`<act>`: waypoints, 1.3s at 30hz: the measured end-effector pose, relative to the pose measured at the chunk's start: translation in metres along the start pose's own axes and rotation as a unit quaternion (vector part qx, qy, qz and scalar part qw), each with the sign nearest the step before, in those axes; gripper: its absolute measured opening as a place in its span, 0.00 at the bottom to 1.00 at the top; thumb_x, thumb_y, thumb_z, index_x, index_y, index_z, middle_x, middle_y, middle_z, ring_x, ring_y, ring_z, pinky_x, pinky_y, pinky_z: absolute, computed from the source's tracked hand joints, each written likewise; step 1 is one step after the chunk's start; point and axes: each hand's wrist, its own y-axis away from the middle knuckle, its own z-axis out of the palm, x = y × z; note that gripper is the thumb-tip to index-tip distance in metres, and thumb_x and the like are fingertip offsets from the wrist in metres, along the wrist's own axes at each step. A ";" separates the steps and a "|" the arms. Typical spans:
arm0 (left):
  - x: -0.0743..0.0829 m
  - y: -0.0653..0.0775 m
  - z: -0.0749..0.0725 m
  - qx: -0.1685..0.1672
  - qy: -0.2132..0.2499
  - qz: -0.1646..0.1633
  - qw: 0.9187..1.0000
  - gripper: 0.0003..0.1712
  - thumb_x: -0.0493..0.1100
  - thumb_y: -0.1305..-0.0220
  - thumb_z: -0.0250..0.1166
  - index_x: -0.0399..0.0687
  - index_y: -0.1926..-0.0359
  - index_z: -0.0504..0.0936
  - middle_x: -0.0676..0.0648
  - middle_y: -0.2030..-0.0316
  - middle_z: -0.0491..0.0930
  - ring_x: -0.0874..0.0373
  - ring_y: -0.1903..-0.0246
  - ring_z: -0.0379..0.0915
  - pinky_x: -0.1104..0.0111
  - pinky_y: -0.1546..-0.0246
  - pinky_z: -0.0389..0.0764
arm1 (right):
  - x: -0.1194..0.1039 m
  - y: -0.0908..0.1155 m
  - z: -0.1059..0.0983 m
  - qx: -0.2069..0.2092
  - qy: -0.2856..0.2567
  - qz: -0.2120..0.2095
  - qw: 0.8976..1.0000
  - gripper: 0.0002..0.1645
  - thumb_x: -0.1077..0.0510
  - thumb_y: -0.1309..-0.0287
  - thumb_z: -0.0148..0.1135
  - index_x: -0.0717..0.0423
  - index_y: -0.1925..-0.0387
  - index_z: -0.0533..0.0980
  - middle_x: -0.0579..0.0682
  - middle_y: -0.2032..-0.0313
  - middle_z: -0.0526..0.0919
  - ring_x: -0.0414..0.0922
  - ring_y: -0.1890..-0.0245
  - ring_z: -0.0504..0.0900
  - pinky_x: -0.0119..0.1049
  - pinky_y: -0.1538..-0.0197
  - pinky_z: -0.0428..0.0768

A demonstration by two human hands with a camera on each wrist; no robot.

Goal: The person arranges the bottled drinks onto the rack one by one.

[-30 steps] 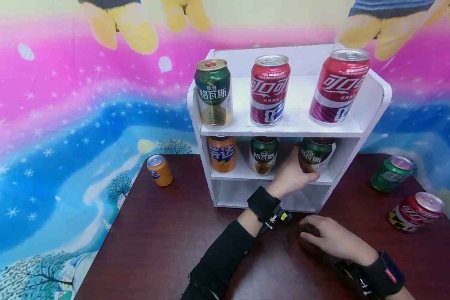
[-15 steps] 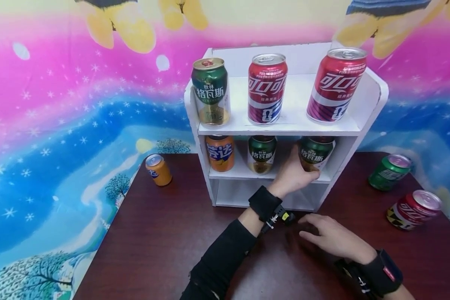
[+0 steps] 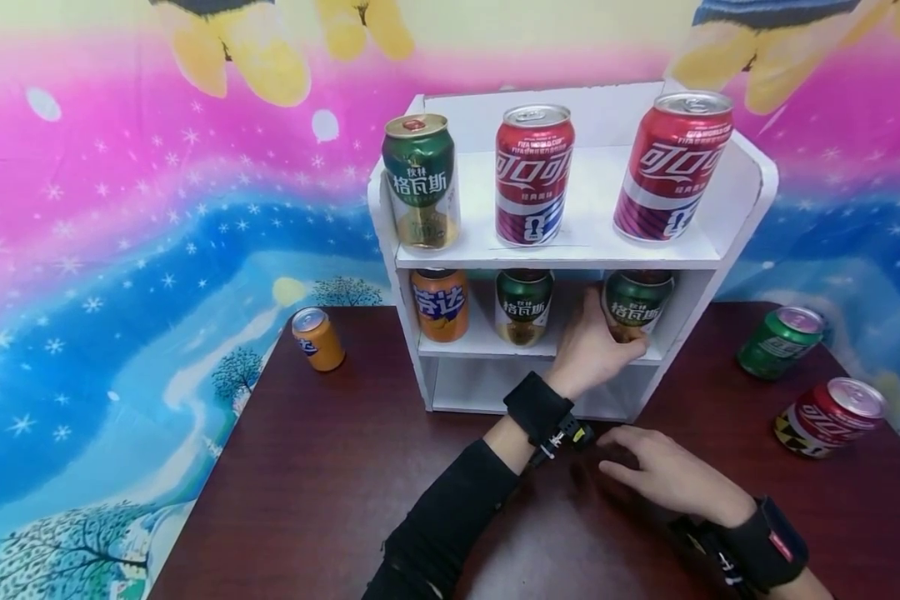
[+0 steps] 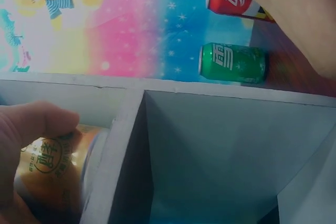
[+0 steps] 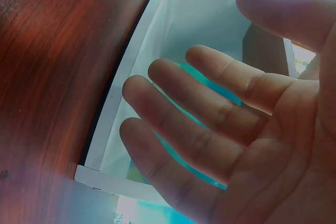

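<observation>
Fingers and thumb of a person's left hand (image 3: 591, 348) grip a green-and-gold kvass can (image 3: 637, 302) at the right end of the middle shelf (image 3: 480, 350) — the thumb pressed against the can's gold lower part, its base close to the shelf board. The right hand (image 3: 663, 475), its fingers relaxed and parted, lies low at the dark wood worktop (image 3: 307, 483), just in front of the white three-tier rack (image 3: 738, 200); whether it touches the wood cannot be told. Black wristbands (image 3: 538, 408) circle both wrists, and a black sleeve (image 3: 450, 517) covers the left forearm.

On the same shelf, left of the gripped can, stand a second kvass can (image 3: 523, 308) and an orange Fanta can (image 3: 441, 306). The top shelf (image 3: 592, 225) carries a third kvass can (image 3: 422, 182) at left, a red Coca-Cola can (image 3: 534, 175) at centre and a second Coca-Cola can (image 3: 673, 167) at right.

A smaller Fanta can (image 3: 318, 339) stands on the worktop left of the rack; to the right are a green Sprite can (image 3: 780, 343) and — nearer the camera — a third Coca-Cola can (image 3: 830, 418). Behind hangs a pink-and-blue printed backdrop (image 3: 120, 167).
</observation>
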 end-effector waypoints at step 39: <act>-0.001 -0.002 0.001 -0.002 -0.033 0.017 0.999 0.49 0.53 0.49 0.73 0.46 0.34 0.55 0.47 0.46 0.68 0.61 0.47 0.66 0.73 0.49 0.69 | 0.005 -0.002 0.003 0.009 -0.001 -0.005 1.000 0.17 0.49 0.39 0.61 0.53 0.53 0.78 0.43 0.58 0.80 0.43 0.56 0.78 0.44 0.56 0.76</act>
